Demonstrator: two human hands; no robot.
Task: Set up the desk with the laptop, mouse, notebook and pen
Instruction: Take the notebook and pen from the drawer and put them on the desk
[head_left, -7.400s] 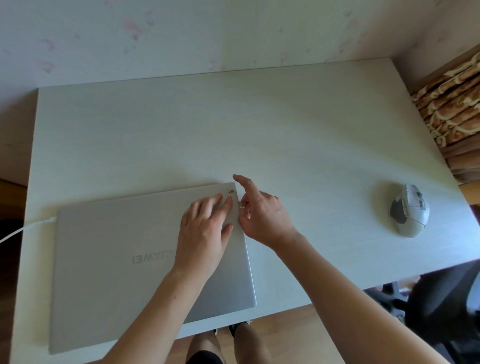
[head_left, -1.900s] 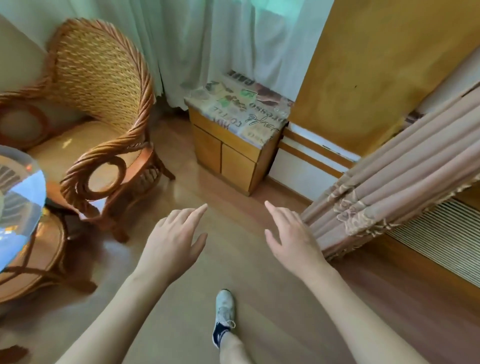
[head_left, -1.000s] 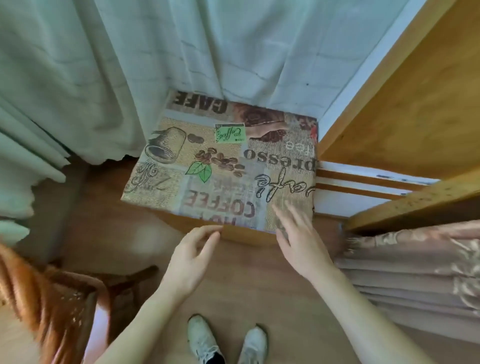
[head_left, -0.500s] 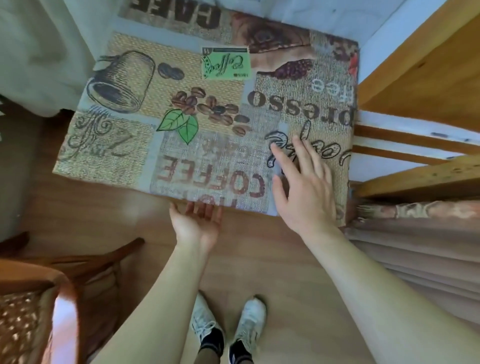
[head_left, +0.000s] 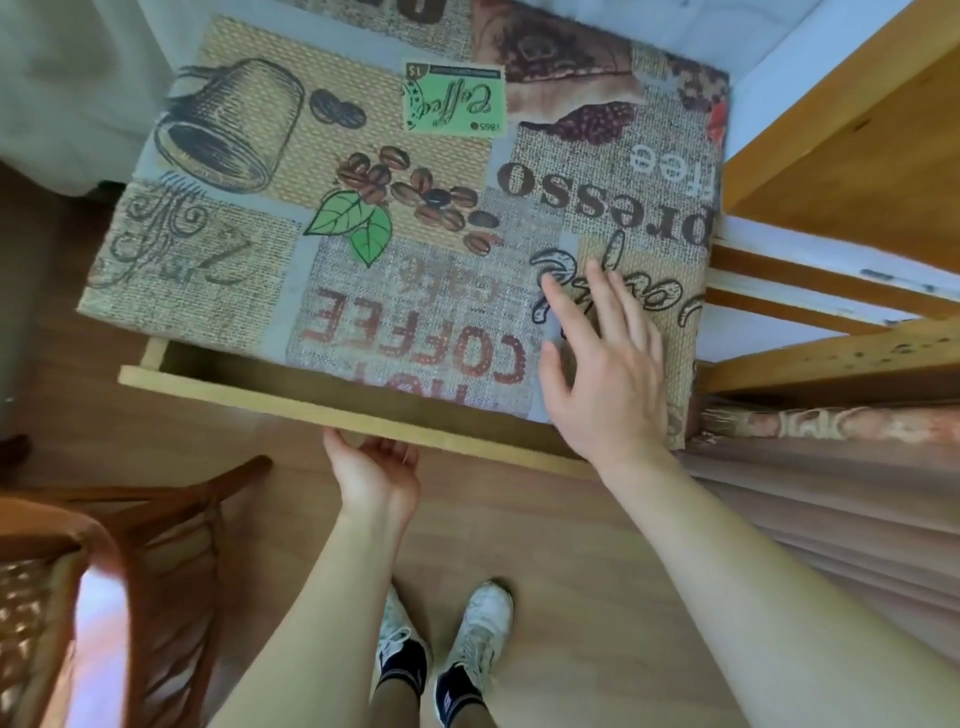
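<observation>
1. The fingers (head_left: 597, 306) of the right hand (head_left: 605, 374) are spread wide and laid flat, holding nothing, on the coffee-printed burlap-look cloth (head_left: 363, 218) that covers a low wooden cabinet (head_left: 810, 364).
2. The fingers of the left hand (head_left: 376, 467) are curled up under the pale wooden front board of a drawer (head_left: 332, 402) and hidden by it; they appear to be hooked on its lower edge.
3. The drawer stands partly open; only a dark, narrow gap is shown, and what lies inside cannot be told.
4. No laptop, mouse, notebook or pen is in view, and neither is the table.
5. The task is judged to be midway: something is probably being fetched from the drawer.
6. Both forearms are stretched forward and down, above the wooden floor (head_left: 545, 545) and white sneakers (head_left: 483, 618).
</observation>
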